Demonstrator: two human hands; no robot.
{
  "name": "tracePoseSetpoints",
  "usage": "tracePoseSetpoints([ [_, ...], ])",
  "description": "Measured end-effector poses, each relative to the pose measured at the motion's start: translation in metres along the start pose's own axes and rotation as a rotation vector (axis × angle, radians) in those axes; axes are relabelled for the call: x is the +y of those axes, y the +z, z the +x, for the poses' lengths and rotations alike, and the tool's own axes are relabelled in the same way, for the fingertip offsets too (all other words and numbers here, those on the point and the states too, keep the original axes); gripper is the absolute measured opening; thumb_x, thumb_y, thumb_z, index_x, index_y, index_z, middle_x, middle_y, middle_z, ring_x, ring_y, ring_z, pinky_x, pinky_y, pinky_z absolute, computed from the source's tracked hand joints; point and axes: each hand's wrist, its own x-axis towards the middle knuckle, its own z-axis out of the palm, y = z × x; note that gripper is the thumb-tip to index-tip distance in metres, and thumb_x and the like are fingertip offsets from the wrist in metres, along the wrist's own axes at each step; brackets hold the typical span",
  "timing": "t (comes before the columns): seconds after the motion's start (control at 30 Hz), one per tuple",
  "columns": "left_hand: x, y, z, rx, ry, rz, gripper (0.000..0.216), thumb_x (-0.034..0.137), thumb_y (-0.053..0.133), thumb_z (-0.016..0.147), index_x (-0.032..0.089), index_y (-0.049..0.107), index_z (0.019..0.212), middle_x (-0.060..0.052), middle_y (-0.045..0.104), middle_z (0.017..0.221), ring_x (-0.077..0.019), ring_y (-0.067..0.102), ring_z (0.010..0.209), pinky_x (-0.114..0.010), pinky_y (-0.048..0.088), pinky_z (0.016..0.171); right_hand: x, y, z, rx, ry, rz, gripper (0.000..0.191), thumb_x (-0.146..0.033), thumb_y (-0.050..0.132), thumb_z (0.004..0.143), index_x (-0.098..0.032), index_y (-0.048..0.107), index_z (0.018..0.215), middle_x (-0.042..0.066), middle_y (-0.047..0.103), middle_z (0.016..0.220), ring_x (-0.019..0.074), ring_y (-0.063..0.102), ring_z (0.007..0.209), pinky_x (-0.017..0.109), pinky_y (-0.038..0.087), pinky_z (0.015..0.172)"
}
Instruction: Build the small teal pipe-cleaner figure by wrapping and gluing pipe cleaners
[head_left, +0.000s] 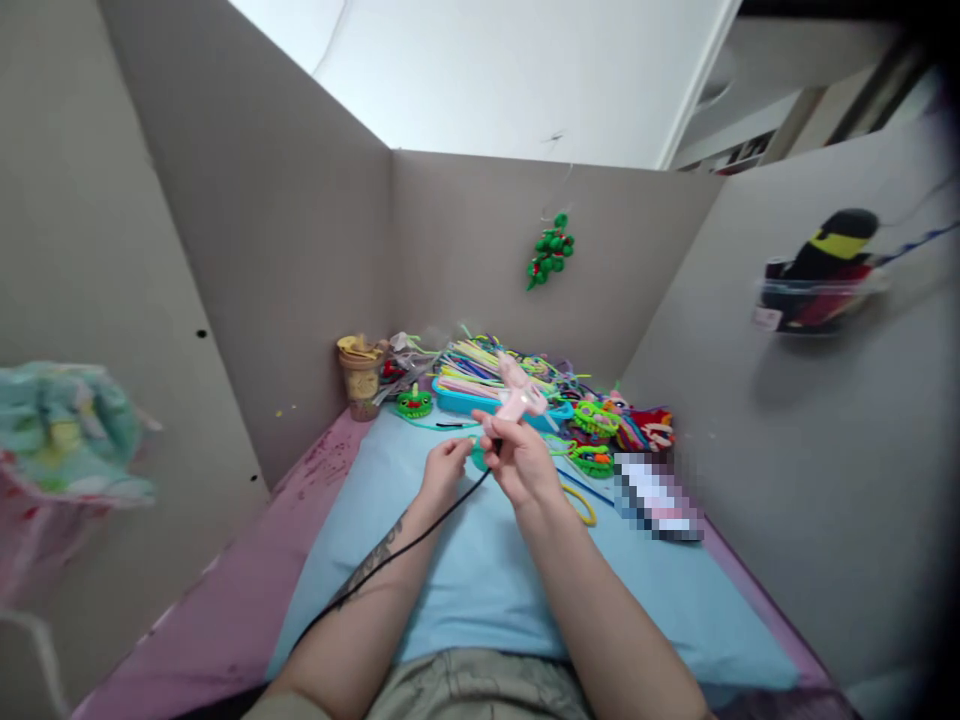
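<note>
My right hand [529, 465] is wrapped round the handle of a pale pink hot glue gun [517, 398], whose body is raised above the table. From the gun's handle a black cord [409, 545] runs down across my left forearm. Close beside it, my left hand [448, 468] is closed in a pinch at a small teal piece [478, 455], which shows between the two hands. My right hand partly hides that piece, so its full shape cannot be made out.
Behind my hands, a blue tray [465, 402] holds many coloured pipe cleaners [472, 365]. Green fuzzy figures [415, 402] sit around it. A brown cup [361, 380] stands at left, a blurred phone-like object [660, 500] at right. Grey partitions [517, 215] enclose the blue-covered table [360, 490].
</note>
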Motion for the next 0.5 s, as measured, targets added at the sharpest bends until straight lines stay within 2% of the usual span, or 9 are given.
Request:
tracePoseSetpoints([
  [0.1, 0.0, 0.0, 0.0, 0.003, -0.063, -0.089, 0.031, 0.042, 0.068, 0.066, 0.013, 0.056, 0.064, 0.006, 0.038, 0.049, -0.0044, 0.028, 0.043, -0.02, 0.017, 0.04, -0.008, -0.051, 0.001, 0.038, 0.031, -0.16, 0.046, -0.023, 0.07, 0.057, -0.018, 0.048, 0.097, 0.003, 0.066, 0.074, 0.0105, 0.055, 0.046, 0.016, 0.032, 0.031],
  [0.23, 0.001, 0.002, 0.002, -0.002, -0.115, -0.166, 0.032, 0.039, 0.072, 0.062, 0.013, 0.053, 0.065, 0.008, 0.035, 0.051, -0.003, 0.023, 0.042, -0.02, 0.012, 0.039, 0.005, -0.093, 0.005, 0.055, 0.057, -0.381, 0.039, -0.04, 0.066, 0.067, -0.017, 0.05, 0.093, 0.0, 0.062, 0.062, 0.0148, 0.061, 0.051, 0.016, 0.032, 0.033],
  [0.3, 0.003, 0.002, 0.003, -0.007, -0.126, -0.169, 0.033, 0.038, 0.073, 0.061, 0.013, 0.053, 0.064, 0.008, 0.036, 0.051, -0.0027, 0.024, 0.042, -0.02, 0.012, 0.039, 0.015, -0.103, 0.009, 0.078, 0.062, -0.38, 0.035, -0.041, 0.064, 0.066, -0.017, 0.052, 0.089, 0.001, 0.062, 0.063, 0.0161, 0.063, 0.055, 0.017, 0.038, 0.038],
  [0.4, 0.003, 0.003, 0.004, -0.018, -0.151, -0.15, 0.033, 0.037, 0.074, 0.06, 0.012, 0.054, 0.067, 0.007, 0.038, 0.053, -0.0025, 0.025, 0.043, -0.019, 0.012, 0.038, 0.025, -0.109, 0.014, 0.089, 0.023, -0.323, 0.035, -0.029, 0.066, 0.058, -0.016, 0.054, 0.088, 0.002, 0.065, 0.072, 0.0166, 0.063, 0.062, 0.02, 0.044, 0.046],
  [0.5, 0.001, 0.004, 0.004, -0.043, -0.139, -0.129, 0.032, 0.038, 0.073, 0.061, 0.013, 0.054, 0.067, 0.007, 0.037, 0.053, -0.0024, 0.025, 0.043, -0.019, 0.012, 0.038, 0.027, -0.111, 0.012, 0.028, -0.033, -0.321, 0.034, -0.023, 0.063, 0.055, -0.014, 0.055, 0.087, 0.002, 0.064, 0.07, 0.0131, 0.057, 0.052, 0.021, 0.041, 0.044],
])
